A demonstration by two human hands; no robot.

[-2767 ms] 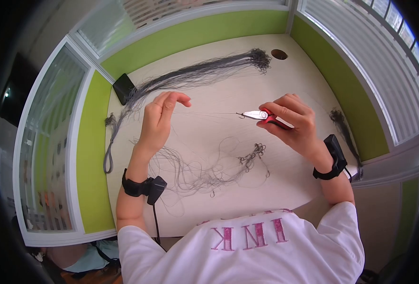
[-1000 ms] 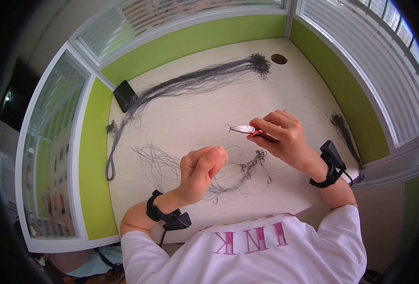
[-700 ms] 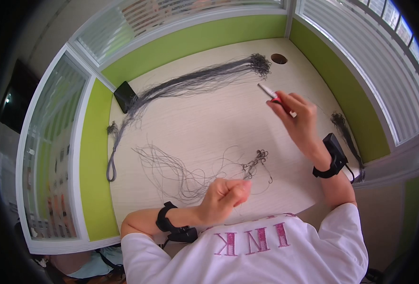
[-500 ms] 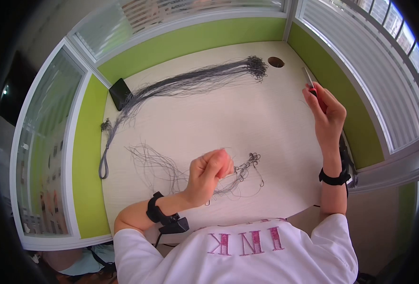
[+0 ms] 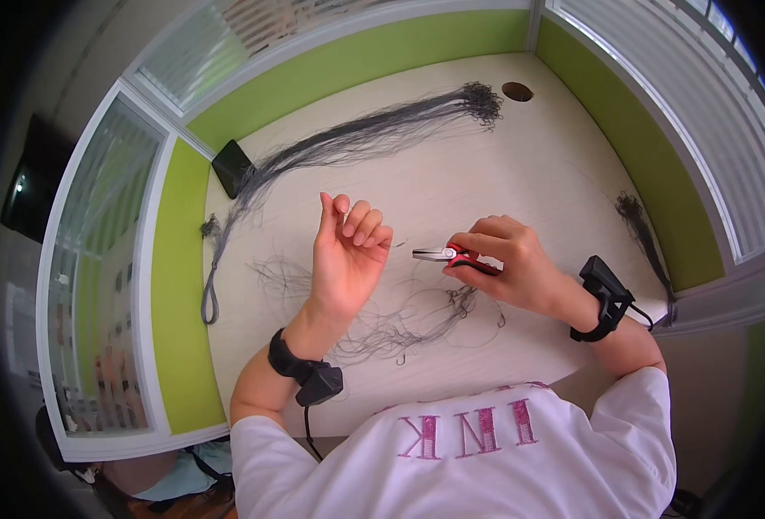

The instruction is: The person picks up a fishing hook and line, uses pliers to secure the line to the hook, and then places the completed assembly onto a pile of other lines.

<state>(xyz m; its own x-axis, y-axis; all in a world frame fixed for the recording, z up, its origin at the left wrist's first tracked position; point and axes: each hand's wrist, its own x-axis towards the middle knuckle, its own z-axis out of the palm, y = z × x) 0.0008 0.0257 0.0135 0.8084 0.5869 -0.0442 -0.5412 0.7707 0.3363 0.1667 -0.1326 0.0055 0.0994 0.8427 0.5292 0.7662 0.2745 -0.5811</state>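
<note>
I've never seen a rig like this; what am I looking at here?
There's no robot: a camera on the person's head looks down at two bare hands, with a black device strapped to each wrist. On the pale tabletop lie a long bundle of hooked lines at the back, a looser tangle of hooked lines nearer, and a dark bundle at right. The right hand holds red-and-black pliers. Whether the raised left hand pinches a fine line isn't clear.
</note>
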